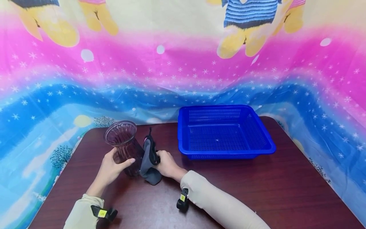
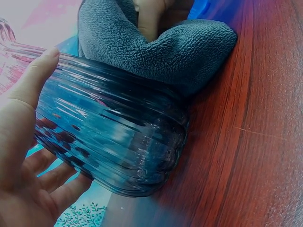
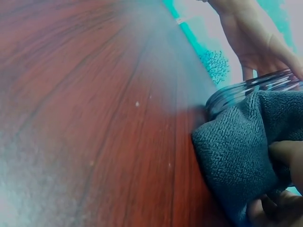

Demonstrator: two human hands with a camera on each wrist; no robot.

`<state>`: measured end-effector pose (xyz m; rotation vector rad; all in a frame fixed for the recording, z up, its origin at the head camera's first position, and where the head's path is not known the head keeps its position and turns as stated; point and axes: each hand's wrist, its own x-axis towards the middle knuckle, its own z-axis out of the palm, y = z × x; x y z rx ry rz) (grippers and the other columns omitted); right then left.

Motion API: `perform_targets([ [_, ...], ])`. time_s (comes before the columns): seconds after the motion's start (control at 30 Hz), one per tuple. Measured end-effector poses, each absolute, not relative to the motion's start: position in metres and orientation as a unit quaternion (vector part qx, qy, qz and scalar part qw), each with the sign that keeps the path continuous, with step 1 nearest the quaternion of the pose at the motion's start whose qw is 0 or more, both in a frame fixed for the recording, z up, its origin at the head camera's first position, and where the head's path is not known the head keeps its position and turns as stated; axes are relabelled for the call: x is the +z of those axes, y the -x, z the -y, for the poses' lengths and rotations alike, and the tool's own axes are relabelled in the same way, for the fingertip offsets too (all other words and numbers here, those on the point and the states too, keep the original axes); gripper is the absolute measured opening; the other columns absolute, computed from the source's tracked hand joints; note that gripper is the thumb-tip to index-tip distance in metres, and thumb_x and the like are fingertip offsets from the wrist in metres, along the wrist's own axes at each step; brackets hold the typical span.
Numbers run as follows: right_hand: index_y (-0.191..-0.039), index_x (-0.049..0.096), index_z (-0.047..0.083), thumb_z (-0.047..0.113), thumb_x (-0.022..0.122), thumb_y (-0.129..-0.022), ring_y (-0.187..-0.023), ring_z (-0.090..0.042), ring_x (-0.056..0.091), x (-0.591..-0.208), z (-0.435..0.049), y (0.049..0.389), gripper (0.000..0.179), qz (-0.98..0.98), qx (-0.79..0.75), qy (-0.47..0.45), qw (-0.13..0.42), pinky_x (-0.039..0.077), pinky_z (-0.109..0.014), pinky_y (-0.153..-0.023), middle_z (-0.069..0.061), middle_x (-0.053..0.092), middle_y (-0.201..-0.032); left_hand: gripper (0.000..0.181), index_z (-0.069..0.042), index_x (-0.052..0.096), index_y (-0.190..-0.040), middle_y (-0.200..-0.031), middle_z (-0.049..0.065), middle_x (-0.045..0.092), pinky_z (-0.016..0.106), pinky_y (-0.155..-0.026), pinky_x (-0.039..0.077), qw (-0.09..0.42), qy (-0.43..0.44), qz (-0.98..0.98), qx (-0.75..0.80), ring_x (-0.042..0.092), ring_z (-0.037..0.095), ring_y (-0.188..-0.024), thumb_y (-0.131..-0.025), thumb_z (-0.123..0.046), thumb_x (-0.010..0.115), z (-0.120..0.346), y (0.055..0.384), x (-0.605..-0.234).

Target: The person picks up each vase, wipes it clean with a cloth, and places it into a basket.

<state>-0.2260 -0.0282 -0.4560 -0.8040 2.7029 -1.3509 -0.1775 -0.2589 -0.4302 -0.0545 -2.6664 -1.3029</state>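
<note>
A purple-tinted, ribbed glass vase (image 1: 119,135) with a flared rim stands upright on the table. My left hand (image 1: 110,170) holds it from the left, thumb across the front and fingers round the far side, as the left wrist view shows. Against the vase's right side lies a dark grey plush cloth (image 1: 150,173), its lower edge hanging down to the tabletop. Bunched folds of this cloth are gripped by my right hand (image 1: 167,164). In the right wrist view the cloth (image 3: 232,146) covers part of the vase's lower body.
A blue plastic basket (image 1: 226,152) with perforated sides sits at the back right of the brown wooden table (image 1: 243,190). Behind the table hangs a printed curtain (image 1: 171,73) in pink and blue. Each wrist carries a black camera strap.
</note>
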Motion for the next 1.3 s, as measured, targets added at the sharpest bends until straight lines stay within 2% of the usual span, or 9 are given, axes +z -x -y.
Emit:
perform_targets([
  [0.07,-0.08,0.072,0.008,0.008,0.077,-0.081,-0.075,-0.008,0.059,-0.455,0.028,0.225,0.004,-0.862,-0.437,0.259,0.005,0.047,-0.019,-0.068,-0.004,0.072,-0.08,0.066,-0.001,0.049,-0.142,-0.134,0.021,0.063,0.039,-0.096,0.055,0.085,0.019,0.894,-0.439,0.062,0.034,-0.123,-0.089,-0.029,0.078,0.259,0.177,-0.431],
  [0.47,-0.089,0.077,0.011,0.015,0.079,-0.085,-0.081,-0.008,0.061,-0.431,0.033,0.223,0.006,-0.855,-0.444,0.268,-0.016,0.047,-0.019,-0.073,-0.002,0.072,-0.09,0.067,-0.001,0.048,-0.143,-0.136,0.023,0.061,0.05,-0.099,0.053,0.079,0.015,0.895,-0.44,0.061,0.035,-0.125,-0.09,-0.03,0.077,0.258,0.177,-0.429],
  [0.53,-0.09,0.077,0.011,0.016,0.079,-0.086,-0.081,-0.008,0.061,-0.425,0.034,0.224,0.007,-0.854,-0.443,0.273,-0.02,0.046,-0.018,-0.072,-0.002,0.071,-0.089,0.066,-0.001,0.048,-0.142,-0.135,0.023,0.062,0.044,-0.098,0.055,0.079,0.014,0.897,-0.436,0.062,0.035,-0.125,-0.09,-0.03,0.078,0.258,0.177,-0.428],
  [0.63,-0.093,0.078,0.012,0.019,0.078,-0.087,-0.082,-0.008,0.06,-0.414,0.036,0.224,0.009,-0.853,-0.443,0.276,-0.023,0.045,-0.017,-0.073,-0.001,0.071,-0.089,0.065,-0.002,0.05,-0.141,-0.133,0.022,0.063,0.027,-0.092,0.056,0.085,0.016,0.899,-0.43,0.064,0.03,-0.121,-0.089,-0.028,0.078,0.259,0.177,-0.427],
  [0.73,-0.095,0.078,0.013,0.02,0.078,-0.088,-0.081,-0.008,0.059,-0.405,0.037,0.223,0.01,-0.849,-0.448,0.279,-0.025,0.044,-0.017,-0.073,-0.001,0.07,-0.09,0.062,-0.001,0.052,-0.139,-0.13,0.022,0.066,0.012,-0.085,0.05,0.092,0.021,0.897,-0.432,0.065,0.01,-0.111,-0.088,-0.023,0.079,0.259,0.178,-0.426],
  [0.8,-0.095,0.078,0.013,0.021,0.078,-0.088,-0.081,-0.008,0.059,-0.399,0.038,0.223,0.01,-0.846,-0.451,0.283,-0.03,0.045,-0.017,-0.072,-0.001,0.069,-0.089,0.061,-0.001,0.053,-0.139,-0.129,0.022,0.067,0.007,-0.083,0.048,0.095,0.027,0.894,-0.436,0.06,-0.006,-0.104,-0.088,-0.02,0.079,0.26,0.177,-0.426],
  [0.87,-0.095,0.078,0.014,0.022,0.078,-0.089,-0.081,-0.008,0.059,-0.395,0.039,0.223,0.011,-0.844,-0.453,0.287,-0.034,0.045,-0.016,-0.072,0.0,0.069,-0.09,0.06,-0.001,0.053,-0.139,-0.128,0.023,0.067,0.005,-0.083,0.047,0.097,0.034,0.89,-0.444,0.054,-0.017,-0.099,-0.087,-0.017,0.078,0.259,0.177,-0.426],
  [0.93,-0.096,0.077,0.014,0.022,0.078,-0.089,-0.081,-0.008,0.059,-0.39,0.039,0.223,0.011,-0.843,-0.452,0.29,-0.037,0.045,-0.016,-0.072,0.0,0.068,-0.091,0.061,-0.001,0.052,-0.14,-0.128,0.023,0.067,0.005,-0.083,0.046,0.095,0.037,0.887,-0.45,0.051,-0.022,-0.098,-0.088,-0.017,0.078,0.259,0.177,-0.426],
  [1.3,-0.094,0.076,0.013,0.02,0.076,-0.09,-0.073,-0.006,0.055,-0.377,0.042,0.224,0.008,-0.851,-0.423,0.304,-0.059,0.043,-0.014,-0.065,0.003,0.062,-0.084,0.063,-0.003,0.053,-0.141,-0.127,0.022,0.068,0.005,-0.082,0.047,0.1,0.041,0.885,-0.452,0.052,-0.02,-0.098,-0.086,-0.019,0.081,0.26,0.178,-0.428],
])
